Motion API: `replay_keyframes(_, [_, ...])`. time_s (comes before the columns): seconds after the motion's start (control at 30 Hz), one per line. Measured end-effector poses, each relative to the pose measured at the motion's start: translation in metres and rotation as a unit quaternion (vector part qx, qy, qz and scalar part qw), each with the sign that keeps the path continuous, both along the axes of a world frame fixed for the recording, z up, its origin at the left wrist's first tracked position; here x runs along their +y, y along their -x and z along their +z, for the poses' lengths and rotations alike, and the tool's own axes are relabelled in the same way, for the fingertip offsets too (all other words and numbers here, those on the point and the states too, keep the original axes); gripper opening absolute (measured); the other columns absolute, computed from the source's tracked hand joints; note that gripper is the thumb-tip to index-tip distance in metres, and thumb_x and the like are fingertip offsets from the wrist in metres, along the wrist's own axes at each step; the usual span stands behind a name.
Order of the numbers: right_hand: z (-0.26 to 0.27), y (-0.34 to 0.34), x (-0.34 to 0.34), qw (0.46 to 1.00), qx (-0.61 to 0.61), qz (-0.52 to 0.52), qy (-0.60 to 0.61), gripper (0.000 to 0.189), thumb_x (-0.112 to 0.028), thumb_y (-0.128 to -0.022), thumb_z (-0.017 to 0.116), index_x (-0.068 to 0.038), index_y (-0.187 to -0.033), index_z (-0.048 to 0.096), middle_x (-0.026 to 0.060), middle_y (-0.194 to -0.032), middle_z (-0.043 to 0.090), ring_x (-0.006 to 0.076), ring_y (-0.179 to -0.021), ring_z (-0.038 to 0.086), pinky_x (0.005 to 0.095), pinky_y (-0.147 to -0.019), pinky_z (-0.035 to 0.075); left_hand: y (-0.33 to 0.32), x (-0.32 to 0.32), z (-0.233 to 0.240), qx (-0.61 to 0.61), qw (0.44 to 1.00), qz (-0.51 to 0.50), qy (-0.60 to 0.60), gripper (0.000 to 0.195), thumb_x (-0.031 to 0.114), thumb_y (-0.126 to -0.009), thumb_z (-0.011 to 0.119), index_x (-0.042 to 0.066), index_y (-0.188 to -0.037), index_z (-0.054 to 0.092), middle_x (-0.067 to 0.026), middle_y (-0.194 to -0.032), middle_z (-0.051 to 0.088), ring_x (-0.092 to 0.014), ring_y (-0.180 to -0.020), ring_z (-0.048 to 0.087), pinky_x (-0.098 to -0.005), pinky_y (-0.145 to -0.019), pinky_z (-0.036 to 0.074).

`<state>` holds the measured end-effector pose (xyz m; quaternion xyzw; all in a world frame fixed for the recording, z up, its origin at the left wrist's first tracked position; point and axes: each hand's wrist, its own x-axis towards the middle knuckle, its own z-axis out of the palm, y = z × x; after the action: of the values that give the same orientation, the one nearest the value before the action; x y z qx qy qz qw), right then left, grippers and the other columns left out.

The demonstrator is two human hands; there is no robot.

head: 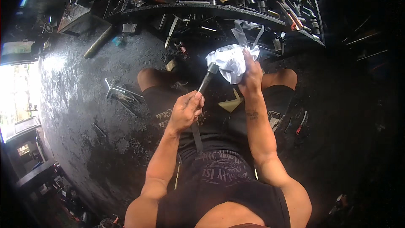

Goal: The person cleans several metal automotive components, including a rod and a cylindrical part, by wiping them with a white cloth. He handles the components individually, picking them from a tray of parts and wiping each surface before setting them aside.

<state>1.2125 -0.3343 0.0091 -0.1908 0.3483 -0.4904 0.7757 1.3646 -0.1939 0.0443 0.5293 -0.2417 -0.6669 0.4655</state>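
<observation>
My left hand (pixel 188 109) grips the shaft of a metal socket tool (pixel 207 77), its wider cylindrical head pointing up and away from me. The fingers wrap the lower end and the thumb lies along the shaft. A bunched white cloth (pixel 232 63) is in my right hand (pixel 253 74), with loose strips of it hanging past the far side. The cloth meets or lies just behind the tool's head; whether they touch is hard to tell. Below the cloth, between my thighs, shows a pale yellow angular piece (pixel 231 104).
Ahead stands a dark metal tray (pixel 202 8) heaped with sockets, tubes and tools. A long tube (pixel 98 41) lies on the floor at left, near a pile of metal rods (pixel 121 93). At right lies a red-handled tool (pixel 302 123).
</observation>
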Motion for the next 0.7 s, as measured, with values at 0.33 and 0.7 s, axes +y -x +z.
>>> replay_keyframes(0.33, [0.011, -0.019, 0.034, 0.991, 0.021, 0.122, 0.053, 0.027, -0.009, -0.079, 0.065, -0.002, -0.103, 0.055, 0.0043, -0.092, 0.061, 0.0122, -0.080, 0.058, 0.0257, -0.070, 0.047, 0.022, -0.015, -0.016, -0.338, 0.934, -0.029, 0.112, 0.024, 0.024, -0.092, 0.047, 0.003, -0.104, 0.051, -0.0107, -0.081, 0.058, -0.018, -0.057, 0.054, -0.0292, -0.053, 0.044])
replay_keyframes(0.7, [0.016, -0.031, 0.052, 0.988, 0.002, 0.155, 0.016, 0.023, -0.012, -0.084, 0.061, -0.003, -0.104, 0.056, 0.0023, -0.089, 0.060, 0.0095, -0.077, 0.057, 0.0239, -0.065, 0.046, 0.006, -0.021, -0.009, -0.420, 0.890, 0.020, 0.176, 0.040, 0.037, -0.092, 0.043, 0.000, -0.087, 0.057, -0.0189, -0.076, 0.060, -0.032, -0.071, 0.060, -0.0359, -0.063, 0.046])
